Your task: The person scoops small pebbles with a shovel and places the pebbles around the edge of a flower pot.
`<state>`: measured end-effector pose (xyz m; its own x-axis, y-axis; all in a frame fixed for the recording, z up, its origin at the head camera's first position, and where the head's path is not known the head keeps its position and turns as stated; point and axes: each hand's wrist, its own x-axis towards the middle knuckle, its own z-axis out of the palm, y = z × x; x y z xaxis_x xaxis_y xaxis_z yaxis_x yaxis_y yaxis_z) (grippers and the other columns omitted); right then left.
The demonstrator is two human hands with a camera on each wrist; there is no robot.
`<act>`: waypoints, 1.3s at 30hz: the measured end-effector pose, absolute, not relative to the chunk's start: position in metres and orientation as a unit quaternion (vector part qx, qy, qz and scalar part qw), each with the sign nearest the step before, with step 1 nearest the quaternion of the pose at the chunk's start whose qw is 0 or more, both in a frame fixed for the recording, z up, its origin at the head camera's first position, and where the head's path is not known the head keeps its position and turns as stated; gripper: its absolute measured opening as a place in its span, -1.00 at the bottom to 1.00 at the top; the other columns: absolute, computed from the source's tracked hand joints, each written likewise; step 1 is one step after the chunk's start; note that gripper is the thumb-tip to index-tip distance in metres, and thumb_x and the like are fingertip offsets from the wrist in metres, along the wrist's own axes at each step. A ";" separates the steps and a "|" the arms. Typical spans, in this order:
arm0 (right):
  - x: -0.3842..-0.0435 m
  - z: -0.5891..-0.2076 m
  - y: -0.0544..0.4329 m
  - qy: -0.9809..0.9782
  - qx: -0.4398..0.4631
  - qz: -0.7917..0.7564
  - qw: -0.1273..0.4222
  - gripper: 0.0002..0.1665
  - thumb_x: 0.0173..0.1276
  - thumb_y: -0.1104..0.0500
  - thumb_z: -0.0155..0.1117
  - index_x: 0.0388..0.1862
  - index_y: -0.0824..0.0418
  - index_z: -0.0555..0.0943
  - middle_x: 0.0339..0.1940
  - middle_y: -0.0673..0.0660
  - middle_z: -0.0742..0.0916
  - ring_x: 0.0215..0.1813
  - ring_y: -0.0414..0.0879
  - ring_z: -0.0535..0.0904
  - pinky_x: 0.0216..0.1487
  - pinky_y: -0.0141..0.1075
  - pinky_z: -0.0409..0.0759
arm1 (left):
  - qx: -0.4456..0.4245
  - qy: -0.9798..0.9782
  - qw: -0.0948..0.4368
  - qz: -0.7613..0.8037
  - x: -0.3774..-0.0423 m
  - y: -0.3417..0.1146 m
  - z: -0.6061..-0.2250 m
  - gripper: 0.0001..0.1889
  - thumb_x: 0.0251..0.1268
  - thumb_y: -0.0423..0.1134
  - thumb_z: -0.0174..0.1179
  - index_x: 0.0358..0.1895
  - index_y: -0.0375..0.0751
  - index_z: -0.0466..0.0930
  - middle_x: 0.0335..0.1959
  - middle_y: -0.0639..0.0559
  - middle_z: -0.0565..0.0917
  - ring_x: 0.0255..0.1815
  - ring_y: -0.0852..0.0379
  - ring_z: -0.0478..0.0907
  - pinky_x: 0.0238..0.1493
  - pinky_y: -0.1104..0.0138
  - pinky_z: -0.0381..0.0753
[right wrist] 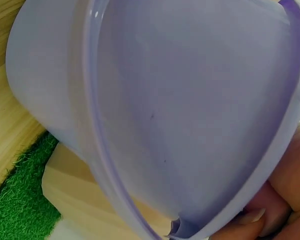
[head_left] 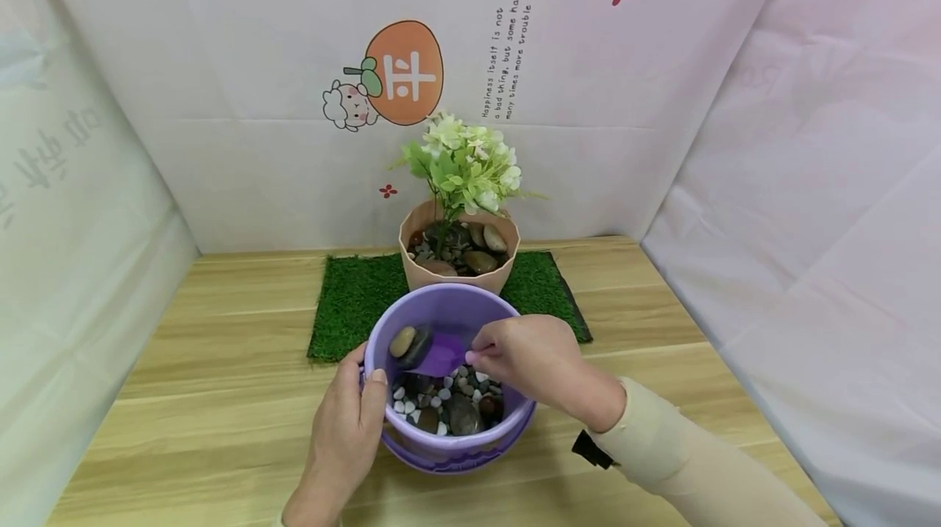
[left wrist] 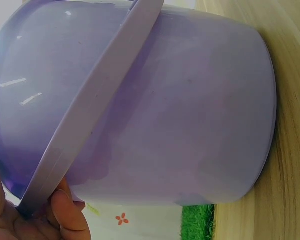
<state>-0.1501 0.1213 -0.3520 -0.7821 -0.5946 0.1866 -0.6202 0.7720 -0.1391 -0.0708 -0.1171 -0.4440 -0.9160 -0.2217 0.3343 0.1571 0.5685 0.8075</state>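
Note:
A purple bucket (head_left: 432,308) stands on the table with several pebbles and larger stones (head_left: 465,414) at its bottom. My left hand (head_left: 344,421) grips its left rim, thumb on the near side; the left wrist view shows fingers (left wrist: 67,215) beside the handle's end. Inside the bucket, my right hand (head_left: 535,357) pinches the handle of a purple shovel (head_left: 445,354). At the blade's left end lie a tan stone (head_left: 402,341) and a dark stone (head_left: 416,349). The right wrist view shows the bucket wall (right wrist: 190,100) and part of the right hand (right wrist: 285,200); the shovel is hidden there.
Right behind the bucket, a peach flowerpot (head_left: 459,279) holds stones and a white-flowered plant (head_left: 470,163). It stands on a green turf mat (head_left: 360,298). The bucket's handle (left wrist: 95,100) hangs down its near side. Printed cloth (head_left: 257,167) encloses the wooden table (head_left: 220,380).

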 end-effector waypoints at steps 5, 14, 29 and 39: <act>-0.150 -0.351 0.125 -0.945 0.306 0.105 0.053 -0.81 0.40 -0.17 0.44 -0.18 -0.16 0.84 -0.29 -0.22 0.86 -0.27 -0.29 0.78 -0.44 -0.38 0.59 | 0.017 -0.862 0.206 -0.462 -0.070 -0.118 -0.444 -0.55 0.65 -0.14 -0.03 0.44 -0.25 0.42 0.31 -0.25 0.64 0.29 -0.23 0.61 0.23 -0.19 0.62; -0.151 -0.351 0.129 -0.941 0.311 0.120 0.060 -0.82 0.40 -0.16 0.44 -0.19 -0.15 0.84 -0.31 -0.22 0.86 -0.27 -0.32 0.78 -0.43 -0.41 0.60 | 0.022 -0.864 0.200 -0.461 -0.071 -0.117 -0.444 -0.54 0.64 -0.13 -0.02 0.44 -0.24 0.43 0.29 -0.25 0.65 0.27 -0.23 0.63 0.21 -0.18 0.62; -0.156 -0.348 0.135 -0.945 0.292 0.132 0.064 -0.89 0.38 -0.11 0.48 -0.23 -0.16 0.84 -0.31 -0.21 0.85 -0.26 -0.33 0.77 -0.37 -0.36 0.65 | 0.024 -0.863 0.203 -0.463 -0.071 -0.118 -0.444 -0.54 0.65 -0.13 -0.03 0.45 -0.23 0.42 0.31 -0.26 0.64 0.30 -0.24 0.60 0.24 -0.19 0.61; -0.155 -0.349 0.138 -0.939 0.294 0.162 0.074 -0.86 0.36 -0.14 0.48 -0.20 -0.17 0.83 -0.31 -0.26 0.85 -0.25 -0.35 0.76 -0.34 -0.37 0.64 | 0.027 -0.864 0.193 -0.465 -0.070 -0.117 -0.443 -0.54 0.67 -0.09 -0.05 0.46 -0.20 0.40 0.32 -0.25 0.63 0.30 -0.23 0.61 0.24 -0.19 0.61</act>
<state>-0.1548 0.1375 -0.3493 -0.8159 -0.5282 0.2352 -0.5765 0.7743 -0.2610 -0.0695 -0.1172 -0.4428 -0.9242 -0.2257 0.3081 0.1330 0.5659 0.8136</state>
